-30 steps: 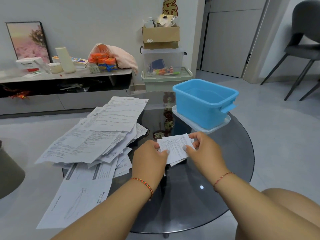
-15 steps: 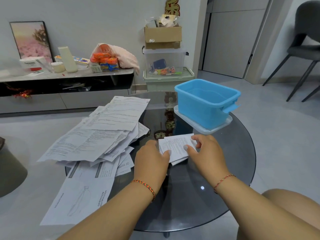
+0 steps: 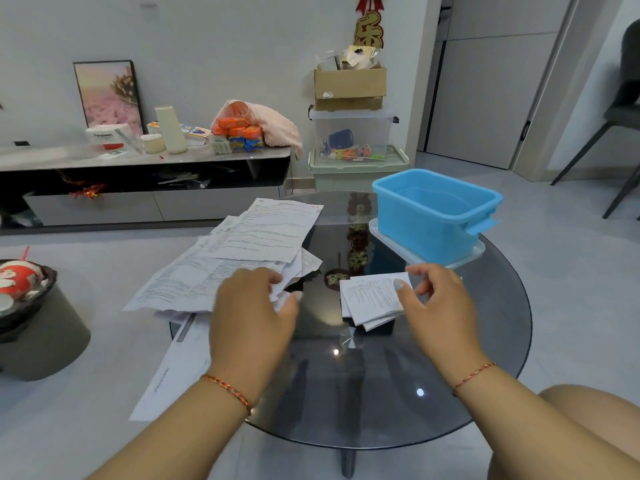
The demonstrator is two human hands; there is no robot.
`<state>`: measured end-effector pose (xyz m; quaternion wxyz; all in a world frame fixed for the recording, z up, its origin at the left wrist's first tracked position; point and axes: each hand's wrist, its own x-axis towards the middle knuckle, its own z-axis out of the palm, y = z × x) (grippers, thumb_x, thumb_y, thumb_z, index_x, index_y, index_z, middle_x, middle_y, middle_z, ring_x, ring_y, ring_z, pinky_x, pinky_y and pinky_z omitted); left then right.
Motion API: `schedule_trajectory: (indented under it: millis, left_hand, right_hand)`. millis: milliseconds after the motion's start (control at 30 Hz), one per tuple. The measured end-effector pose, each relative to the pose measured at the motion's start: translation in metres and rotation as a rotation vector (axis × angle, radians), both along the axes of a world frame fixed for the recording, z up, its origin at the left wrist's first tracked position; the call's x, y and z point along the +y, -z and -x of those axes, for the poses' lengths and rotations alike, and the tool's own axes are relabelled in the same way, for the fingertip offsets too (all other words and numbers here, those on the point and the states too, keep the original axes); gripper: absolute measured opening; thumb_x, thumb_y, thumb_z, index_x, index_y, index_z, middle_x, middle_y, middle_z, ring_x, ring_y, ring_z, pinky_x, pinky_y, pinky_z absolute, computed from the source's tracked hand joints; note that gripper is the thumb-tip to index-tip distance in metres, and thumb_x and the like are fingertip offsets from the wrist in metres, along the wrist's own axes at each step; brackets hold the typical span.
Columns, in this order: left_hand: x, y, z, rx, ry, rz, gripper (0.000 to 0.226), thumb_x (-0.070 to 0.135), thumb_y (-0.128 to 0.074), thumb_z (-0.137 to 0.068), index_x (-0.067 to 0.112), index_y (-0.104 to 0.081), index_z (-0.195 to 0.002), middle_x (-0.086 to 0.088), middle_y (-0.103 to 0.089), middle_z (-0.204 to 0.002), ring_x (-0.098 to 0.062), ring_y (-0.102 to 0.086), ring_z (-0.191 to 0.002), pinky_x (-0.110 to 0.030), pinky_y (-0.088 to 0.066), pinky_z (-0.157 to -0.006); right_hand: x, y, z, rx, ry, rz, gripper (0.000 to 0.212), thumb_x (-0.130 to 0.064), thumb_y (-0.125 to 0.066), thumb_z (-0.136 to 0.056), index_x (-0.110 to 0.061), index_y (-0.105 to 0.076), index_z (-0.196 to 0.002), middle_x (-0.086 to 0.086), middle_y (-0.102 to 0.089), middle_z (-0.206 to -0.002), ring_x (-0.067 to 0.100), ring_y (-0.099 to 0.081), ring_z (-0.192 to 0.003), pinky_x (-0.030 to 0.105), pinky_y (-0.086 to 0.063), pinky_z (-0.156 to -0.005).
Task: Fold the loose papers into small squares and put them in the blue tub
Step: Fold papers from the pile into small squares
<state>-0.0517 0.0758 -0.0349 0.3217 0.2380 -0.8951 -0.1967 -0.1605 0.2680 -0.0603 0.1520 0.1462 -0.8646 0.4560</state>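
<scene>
Now right hand (image 3: 438,306) pinching folded paper (image 3: 372,299), left hand (image 3: 251,313) loosely open over loose papers (image 3: 239,258).

Even, bright indoor light. Small glare spots on glass table (image 3: 381,393); its dark top mirrors wall ornament and arms. Shadows soft. Wide-angle bending at edges. Left hand (image 3: 252,317) slightly motion-blurred; background mildly soft.
</scene>
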Motion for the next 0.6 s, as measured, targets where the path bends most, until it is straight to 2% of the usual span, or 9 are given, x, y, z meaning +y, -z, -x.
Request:
schedule_trajectory:
  millis: [100, 200, 333, 467, 600]
  left_hand:
    - [-0.038, -0.004, -0.012, -0.186, -0.114, 0.139, 0.042, 0.034, -0.075, -0.071, 0.015, -0.065, -0.108, -0.006, -0.061, -0.111, -0.031, -0.051, -0.109, -0.041, -0.04, -0.089]
    - [-0.063, -0.004, -0.022, -0.395, -0.08, 0.103, 0.056, 0.038, -0.072, -0.073, 0.017, -0.057, -0.123, -0.001, -0.056, -0.127, -0.025, -0.047, -0.121, -0.039, -0.036, -0.098]
    - [-0.07, -0.018, -0.022, -0.371, 0.046, 0.029, 0.059, 0.053, -0.062, -0.081, 0.021, -0.051, -0.13, 0.004, -0.051, -0.135, -0.019, -0.045, -0.125, -0.041, -0.033, -0.106]
    - [-0.071, -0.038, 0.008, -0.377, 0.111, 0.05, 0.049, 0.049, -0.047, -0.092, 0.019, -0.05, -0.13, 0.0, -0.053, -0.134, -0.021, -0.053, -0.114, -0.036, -0.04, -0.098]
    - [-0.083, -0.032, 0.05, -0.479, 0.142, 0.078, 0.055, 0.048, -0.051, -0.091, 0.016, -0.044, -0.135, -0.003, -0.049, -0.139, -0.022, -0.046, -0.124, -0.035, -0.037, -0.102]
  right_hand:
    - [-0.001, -0.001, -0.005, -0.007, -0.022, 0.006, 0.016, -0.028, -0.061, -0.089, -0.026, -0.055, -0.103, -0.004, -0.048, -0.081, 0.01, -0.05, -0.074, 0.014, -0.035, -0.058]
    - [-0.002, 0.0, -0.006, -0.009, -0.029, 0.004, 0.014, -0.026, -0.062, -0.088, -0.026, -0.054, -0.099, -0.003, -0.049, -0.081, 0.01, -0.05, -0.073, 0.014, -0.035, -0.057]
    - [-0.004, 0.002, -0.006, -0.01, -0.038, 0.02, 0.012, -0.024, -0.063, -0.087, -0.024, -0.055, -0.097, -0.002, -0.049, -0.08, 0.01, -0.049, -0.072, 0.016, -0.036, -0.057]
    - [-0.007, 0.004, -0.008, -0.002, -0.057, 0.003, 0.013, -0.024, -0.064, -0.086, -0.025, -0.055, -0.096, -0.002, -0.049, -0.08, 0.01, -0.048, -0.07, 0.017, -0.036, -0.057]
    - [-0.009, 0.004, -0.008, 0.009, -0.068, -0.001, 0.014, -0.023, -0.064, -0.085, -0.026, -0.054, -0.095, -0.003, -0.049, -0.079, 0.011, -0.047, -0.067, 0.019, -0.037, -0.056]
